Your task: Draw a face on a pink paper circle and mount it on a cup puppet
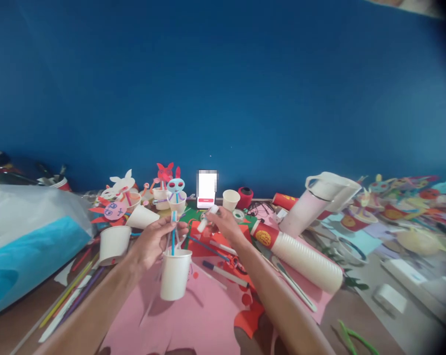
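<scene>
My left hand [157,238] is closed with its fingertips pinching thin strips, one blue strip [173,234] and paler ones. These strips stand up out of a white paper cup [174,278] beneath that hand, which tilts slightly over pink paper. To the right, my right hand [226,225] is closed round a small white tube [207,219] that looks like a glue stick. A pale cup [231,199] and a roll of tape [239,215] lie just beyond my right hand. Below it are a marker [225,274] and red-handled scissors [237,264].
Paper-cup figures [123,190] crowd the back left beside a plastic bag [30,241]. A lit phone [207,190] stands against the blue wall. Nested cups [308,259] and a tilted white jug [308,204] occupy the right. Pink paper [204,320] covers the front.
</scene>
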`<state>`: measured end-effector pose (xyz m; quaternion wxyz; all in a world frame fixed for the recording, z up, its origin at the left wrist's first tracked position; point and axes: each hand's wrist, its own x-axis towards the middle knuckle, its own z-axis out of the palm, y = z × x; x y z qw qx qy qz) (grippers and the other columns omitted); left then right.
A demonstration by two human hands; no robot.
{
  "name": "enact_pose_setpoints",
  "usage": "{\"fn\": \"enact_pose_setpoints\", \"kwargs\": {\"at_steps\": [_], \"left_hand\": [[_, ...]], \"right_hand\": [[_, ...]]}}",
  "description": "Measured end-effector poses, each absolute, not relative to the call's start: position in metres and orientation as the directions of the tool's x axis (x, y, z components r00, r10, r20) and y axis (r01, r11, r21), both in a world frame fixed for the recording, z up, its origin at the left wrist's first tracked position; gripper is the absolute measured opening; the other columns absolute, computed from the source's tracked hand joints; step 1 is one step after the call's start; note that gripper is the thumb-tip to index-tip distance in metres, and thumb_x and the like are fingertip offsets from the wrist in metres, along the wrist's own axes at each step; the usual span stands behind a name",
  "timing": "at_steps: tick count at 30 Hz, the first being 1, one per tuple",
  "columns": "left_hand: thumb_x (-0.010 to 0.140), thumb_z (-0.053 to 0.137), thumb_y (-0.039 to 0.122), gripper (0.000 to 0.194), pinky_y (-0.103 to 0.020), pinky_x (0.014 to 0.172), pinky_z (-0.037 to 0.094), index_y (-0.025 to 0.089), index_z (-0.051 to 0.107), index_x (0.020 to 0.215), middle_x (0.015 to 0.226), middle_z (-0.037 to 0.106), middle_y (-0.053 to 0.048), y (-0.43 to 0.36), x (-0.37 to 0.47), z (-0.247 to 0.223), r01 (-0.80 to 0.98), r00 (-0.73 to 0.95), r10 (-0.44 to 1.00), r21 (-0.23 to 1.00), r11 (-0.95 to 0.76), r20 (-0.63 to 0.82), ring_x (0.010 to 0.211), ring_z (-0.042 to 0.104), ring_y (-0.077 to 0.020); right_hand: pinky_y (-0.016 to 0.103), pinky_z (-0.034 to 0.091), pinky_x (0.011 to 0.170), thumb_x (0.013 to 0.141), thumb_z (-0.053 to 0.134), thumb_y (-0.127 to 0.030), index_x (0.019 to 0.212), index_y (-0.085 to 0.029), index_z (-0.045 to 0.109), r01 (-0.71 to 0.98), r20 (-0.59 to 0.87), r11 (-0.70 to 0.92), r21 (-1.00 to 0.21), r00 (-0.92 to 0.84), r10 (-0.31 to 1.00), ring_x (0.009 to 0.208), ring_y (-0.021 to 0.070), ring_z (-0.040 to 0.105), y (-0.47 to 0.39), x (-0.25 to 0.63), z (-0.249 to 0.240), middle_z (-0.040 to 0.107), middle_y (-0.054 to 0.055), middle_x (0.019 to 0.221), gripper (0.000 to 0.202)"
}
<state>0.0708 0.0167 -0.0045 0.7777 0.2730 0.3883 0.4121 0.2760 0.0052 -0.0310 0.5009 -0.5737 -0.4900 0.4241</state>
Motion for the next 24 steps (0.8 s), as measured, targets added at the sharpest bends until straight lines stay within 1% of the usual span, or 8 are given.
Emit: {"fn": "enact_pose_setpoints", "kwargs": {"at_steps": [5,8,10,13,14,16,20,24], "left_hand": [[0.078,0.066,0.005,0.012,-0.026,0.061,0.058,0.012,0.061,0.085,0.073,0.071,-0.005,0.017,0.067,-0.014,-0.41,0.362,0.855,0.76,0.503,-0.371,0.065,0.071,-0.0176],[0.076,0.069,0.006,0.012,-0.026,0.06,0.057,0.013,0.061,0.083,0.071,0.07,-0.004,0.015,0.065,-0.015,-0.406,0.365,0.859,0.769,0.494,-0.359,0.063,0.07,-0.0172],[0.074,0.07,0.006,0.014,-0.026,0.058,0.057,0.012,0.061,0.082,0.069,0.069,-0.004,0.014,0.065,-0.015,-0.399,0.368,0.861,0.776,0.488,-0.351,0.061,0.069,-0.0166],[0.071,0.072,0.005,0.015,-0.025,0.056,0.055,0.012,0.062,0.08,0.065,0.067,-0.002,0.014,0.065,-0.016,-0.386,0.365,0.866,0.791,0.475,-0.342,0.055,0.066,-0.0144],[0.07,0.072,0.005,0.015,-0.024,0.055,0.054,0.012,0.063,0.08,0.063,0.066,-0.001,0.015,0.065,-0.017,-0.38,0.362,0.868,0.797,0.47,-0.339,0.053,0.064,-0.0138],[0.068,0.073,0.006,0.015,-0.023,0.052,0.053,0.012,0.063,0.078,0.061,0.064,0.0,0.016,0.065,-0.019,-0.366,0.358,0.873,0.81,0.459,-0.333,0.051,0.063,-0.0133],[0.064,0.076,0.009,0.017,-0.022,0.049,0.049,0.012,0.064,0.076,0.058,0.063,0.001,0.017,0.065,-0.024,-0.34,0.344,0.884,0.836,0.431,-0.316,0.049,0.06,-0.0125],[0.062,0.077,0.014,0.019,-0.022,0.05,0.048,0.013,0.063,0.074,0.057,0.061,0.002,0.017,0.064,-0.027,-0.321,0.351,0.889,0.854,0.41,-0.295,0.05,0.059,-0.0123]], "right_hand": [[0.02,0.044,0.044,0.085,0.052,-0.03,0.083,-0.018,0.053,0.376,-0.068,-0.074,-0.924,0.029,0.997,0.042,0.011,0.058,0.006,0.275,-0.038,0.059,-0.004,0.056,0.012],[0.021,0.041,0.048,0.088,0.047,-0.029,0.077,-0.017,0.054,0.557,-0.064,-0.047,-0.829,-0.01,0.998,0.046,0.0124,0.058,0.002,0.274,-0.04,0.06,-0.002,0.057,0.018],[0.023,0.041,0.055,0.088,0.045,-0.03,0.076,-0.017,0.057,0.674,-0.033,-0.008,-0.739,-0.024,0.999,0.058,0.0158,0.062,-0.002,0.271,-0.04,0.065,0.002,0.066,0.021],[0.028,0.042,0.068,0.088,0.047,-0.031,0.096,-0.018,0.062,0.808,0.009,0.043,-0.587,-0.047,0.999,0.082,0.0225,0.065,-0.008,0.262,-0.038,0.071,0.007,0.085,0.021],[0.029,0.042,0.07,0.088,0.047,-0.032,0.103,-0.019,0.061,0.842,0.011,0.049,-0.537,-0.051,0.999,0.087,0.0245,0.065,-0.01,0.258,-0.038,0.071,0.008,0.089,0.024],[0.032,0.043,0.072,0.088,0.048,-0.034,0.109,-0.018,0.06,0.897,0.005,0.046,-0.439,-0.049,0.999,0.088,0.0278,0.066,-0.013,0.251,-0.039,0.072,0.011,0.09,0.029],[0.035,0.045,0.073,0.088,0.048,-0.036,0.103,-0.016,0.061,0.959,0.003,0.036,-0.279,-0.037,0.999,0.088,0.0309,0.068,-0.015,0.241,-0.043,0.072,0.015,0.093,0.028],[0.037,0.046,0.075,0.089,0.047,-0.039,0.098,-0.016,0.063,0.979,0.001,0.063,-0.193,-0.064,0.998,0.088,0.0316,0.068,-0.016,0.238,-0.046,0.073,0.015,0.091,0.029]]}}
